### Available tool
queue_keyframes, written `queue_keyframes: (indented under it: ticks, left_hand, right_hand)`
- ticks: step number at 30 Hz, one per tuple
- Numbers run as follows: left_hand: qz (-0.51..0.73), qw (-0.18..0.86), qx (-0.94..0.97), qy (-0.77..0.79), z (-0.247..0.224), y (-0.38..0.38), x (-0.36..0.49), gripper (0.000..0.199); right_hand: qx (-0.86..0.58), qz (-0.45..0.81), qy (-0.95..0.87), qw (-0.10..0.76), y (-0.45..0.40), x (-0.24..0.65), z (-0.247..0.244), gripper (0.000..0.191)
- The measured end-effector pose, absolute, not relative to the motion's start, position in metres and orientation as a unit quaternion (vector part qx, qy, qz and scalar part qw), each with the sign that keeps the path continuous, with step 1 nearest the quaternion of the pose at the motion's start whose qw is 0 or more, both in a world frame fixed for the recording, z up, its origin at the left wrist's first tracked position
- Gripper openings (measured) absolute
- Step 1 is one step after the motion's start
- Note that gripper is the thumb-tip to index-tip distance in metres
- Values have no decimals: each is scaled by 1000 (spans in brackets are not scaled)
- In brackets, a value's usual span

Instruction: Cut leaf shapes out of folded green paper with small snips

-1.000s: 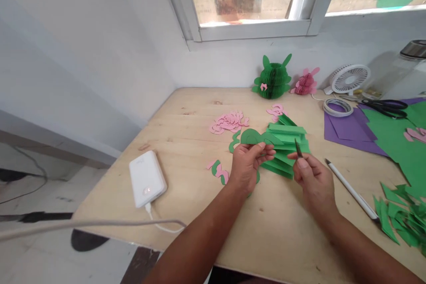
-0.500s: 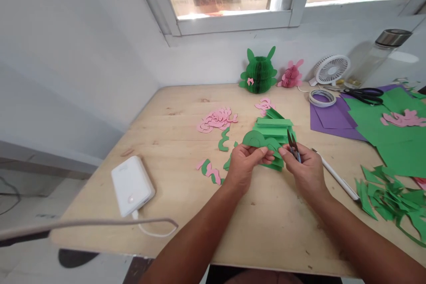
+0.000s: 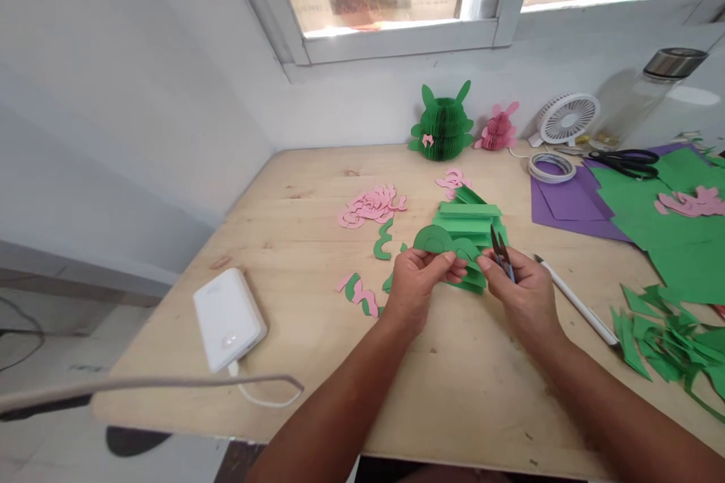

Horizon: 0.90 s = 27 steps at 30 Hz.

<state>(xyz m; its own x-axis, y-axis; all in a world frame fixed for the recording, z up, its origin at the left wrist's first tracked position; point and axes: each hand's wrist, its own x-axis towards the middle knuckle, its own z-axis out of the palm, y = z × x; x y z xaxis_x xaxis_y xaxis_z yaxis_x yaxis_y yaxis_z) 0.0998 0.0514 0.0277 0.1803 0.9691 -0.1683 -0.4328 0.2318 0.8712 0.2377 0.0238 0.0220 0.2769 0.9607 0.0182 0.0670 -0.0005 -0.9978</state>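
Observation:
My left hand [image 3: 422,275] is closed, pinching a curved green paper cutout [image 3: 433,238] with rounded lobes and pencil lines on it. In my right hand [image 3: 524,283] is a pair of small thread snips [image 3: 501,250], blades pointing up and away from the paper. The thumb and fingertip of that hand are at the cutout's right end. Behind the hands lies a stack of folded green paper strips [image 3: 465,223], partly hidden by them. Wavy green scraps [image 3: 383,240] and pink-and-green scraps [image 3: 359,294] rest left of my left hand.
Pink cutouts [image 3: 371,205] lie in a pile. Green [image 3: 445,128] and pink paper figures [image 3: 497,128] stand by the wall, near a fan [image 3: 568,119], tape roll [image 3: 551,167] and black scissors [image 3: 626,162]. A white pen [image 3: 578,302], green offcuts [image 3: 668,332] and a power bank [image 3: 229,319] flank my arms.
The view has shifted very slightly. Both hands keep nearly the same place and grip on the cutout and the snips.

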Motion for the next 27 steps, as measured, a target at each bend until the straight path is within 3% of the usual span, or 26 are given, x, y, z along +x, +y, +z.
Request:
queue_keyframes:
  ticks: [11, 16, 27]
  left_hand:
    - [514, 682, 353, 382, 29, 50, 99, 16]
    - [556, 663, 315, 391, 33, 53, 98, 16]
    - [611, 664, 211, 376, 37, 58, 96, 23]
  right_hand:
    - [-573, 408, -445, 555, 24, 238, 21, 22]
    - [-506, 453, -460, 572, 20, 240, 21, 30]
    - [-558, 434, -505, 496, 18, 239, 19, 38]
